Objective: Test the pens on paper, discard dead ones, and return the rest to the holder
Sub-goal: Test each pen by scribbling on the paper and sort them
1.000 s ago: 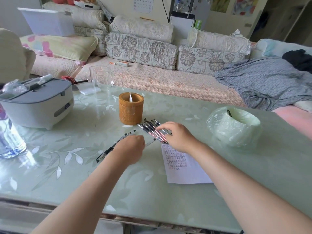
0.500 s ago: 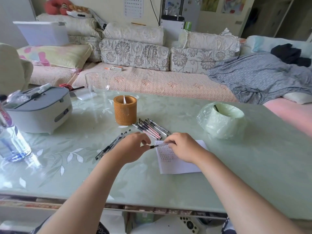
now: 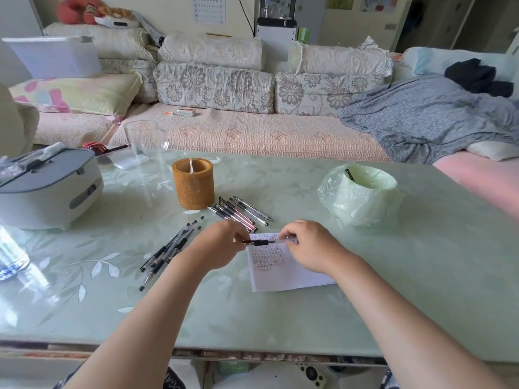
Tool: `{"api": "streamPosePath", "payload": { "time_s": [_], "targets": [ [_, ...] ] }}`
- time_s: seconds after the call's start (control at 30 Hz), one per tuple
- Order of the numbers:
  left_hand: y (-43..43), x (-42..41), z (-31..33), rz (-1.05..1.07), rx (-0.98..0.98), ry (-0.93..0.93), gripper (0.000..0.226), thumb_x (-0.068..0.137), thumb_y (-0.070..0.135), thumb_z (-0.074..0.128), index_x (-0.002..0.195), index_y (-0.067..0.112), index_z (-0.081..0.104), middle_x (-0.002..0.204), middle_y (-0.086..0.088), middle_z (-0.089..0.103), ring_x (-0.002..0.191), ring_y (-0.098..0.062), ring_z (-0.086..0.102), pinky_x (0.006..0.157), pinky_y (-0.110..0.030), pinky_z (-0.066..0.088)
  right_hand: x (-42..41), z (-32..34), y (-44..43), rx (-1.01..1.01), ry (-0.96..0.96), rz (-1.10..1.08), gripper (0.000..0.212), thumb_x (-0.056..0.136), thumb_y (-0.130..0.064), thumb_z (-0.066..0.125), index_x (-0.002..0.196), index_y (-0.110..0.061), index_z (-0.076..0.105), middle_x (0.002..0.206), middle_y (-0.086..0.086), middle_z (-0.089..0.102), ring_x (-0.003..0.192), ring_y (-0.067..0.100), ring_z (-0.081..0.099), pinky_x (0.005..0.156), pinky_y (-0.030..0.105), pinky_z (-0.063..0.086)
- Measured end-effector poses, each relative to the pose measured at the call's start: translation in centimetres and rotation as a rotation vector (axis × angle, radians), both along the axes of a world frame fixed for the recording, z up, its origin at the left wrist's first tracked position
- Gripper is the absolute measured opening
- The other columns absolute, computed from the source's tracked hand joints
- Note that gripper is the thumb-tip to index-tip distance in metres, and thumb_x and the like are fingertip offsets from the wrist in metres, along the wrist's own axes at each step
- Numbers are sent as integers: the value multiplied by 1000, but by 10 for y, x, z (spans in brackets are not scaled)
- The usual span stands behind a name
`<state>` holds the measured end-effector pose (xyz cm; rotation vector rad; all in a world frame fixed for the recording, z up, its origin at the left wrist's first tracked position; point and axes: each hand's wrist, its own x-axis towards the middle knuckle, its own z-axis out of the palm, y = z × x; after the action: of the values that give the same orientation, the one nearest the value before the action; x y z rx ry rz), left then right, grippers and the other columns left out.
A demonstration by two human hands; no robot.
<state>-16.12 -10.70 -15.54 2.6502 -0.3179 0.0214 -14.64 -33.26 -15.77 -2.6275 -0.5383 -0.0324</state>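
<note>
A quilted sofa point(image 3: 252, 136) is running across the 12 o'clock side of the view, behind a pale green glass surface point(image 3: 365, 290) that is carrying everything else. At 9 o'clock from the hands, a grey lidded appliance point(image 3: 47, 189) is sitting near the surface's edge. At 2 o'clock, a bin lined with a green bag point(image 3: 362, 197) is standing well apart from the rest, with a dark pen point(image 3: 349, 175) leaning inside its rim. A sheet of paper point(image 3: 280, 273), covered at its far end in rows of small marks, is lying under and between the two hands. The orange holder point(image 3: 193, 186) is standing upright at 11 o'clock.

The left grip point(image 3: 222, 245) and right grip point(image 3: 311, 245) are meeting over the paper's far edge. Each is pinching one end of a single held pen point(image 3: 259, 242) with curled fingertips, so the pen is lying level between them. The far pens point(image 3: 241, 211) are lying in a bunch at 12 o'clock, just beside the holder's base. The left pens point(image 3: 168, 248) are fanning out at 9 o'clock, partly behind the left wrist.
</note>
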Motion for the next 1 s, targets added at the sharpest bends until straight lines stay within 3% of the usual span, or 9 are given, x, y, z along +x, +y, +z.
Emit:
{"api": "streamPosePath", "payload": {
  "time_s": [0.13,0.23,0.33,0.4,0.47,0.57,0.7,0.87,1.0],
  "targets": [
    [-15,6,-2,-56,-65,-43,12,87,19,68,98,26,68,94,13,62,72,5,52,61,-9,37,1,0,2,-38,52,67,27,90,-19,51,109,-28,67,93,-6,60,81,12,51,67,23,39],
    [-25,10,-5,-104,-126,-57,13,85,17,71,90,29,67,87,15,58,69,8,51,60,-9,38,3,-4,5,-69,96,95,18,93,-27,49,80,-36,58,76,-10,56,75,19,54,63,32,42],
    [-31,12,-6,-135,-142,-73,16,84,19,71,85,34,65,86,16,58,72,2,55,66,-16,45,6,-7,5,-26,125,94,32,96,-37,50,65,-37,45,67,-8,53,64,14,51,58,31,38],
    [-33,13,-7,-126,-141,-76,12,85,22,69,84,34,64,87,16,60,76,1,57,69,-21,49,8,-7,6,1,116,111,27,96,-35,53,69,-34,51,72,-7,57,67,15,52,59,30,38],
    [-33,14,-9,-96,-162,-44,5,87,26,66,86,31,66,87,17,64,77,1,59,69,-20,49,10,-8,4,10,91,114,6,92,-29,62,86,-28,64,88,-5,64,82,15,57,70,29,44],
    [-32,16,-11,-91,-147,6,3,87,26,67,89,27,68,81,17,65,72,3,58,62,-9,43,11,-10,0,46,80,95,11,83,-26,72,93,-25,67,96,-5,66,90,15,61,81,32,50],
    [-32,16,-11,-82,-163,26,4,86,27,69,88,29,68,80,17,65,65,6,55,56,-6,38,11,-11,2,46,105,97,9,90,-35,62,93,-27,66,87,-7,66,81,12,59,73,27,48],
    [-32,15,-11,-96,-167,-6,4,87,26,68,88,30,67,80,17,66,63,3,53,56,-9,37,12,-15,5,-22,120,112,20,98,-36,47,86,-27,61,88,1,64,84,23,59,77,39,49],
    [-33,14,-11,-91,-187,-14,4,89,26,67,88,29,64,81,17,65,64,0,54,57,-10,39,9,-12,6,-98,-1,110,25,98,-38,43,77,-26,50,78,1,59,77,27,54,62,35,39]
  ]
}}
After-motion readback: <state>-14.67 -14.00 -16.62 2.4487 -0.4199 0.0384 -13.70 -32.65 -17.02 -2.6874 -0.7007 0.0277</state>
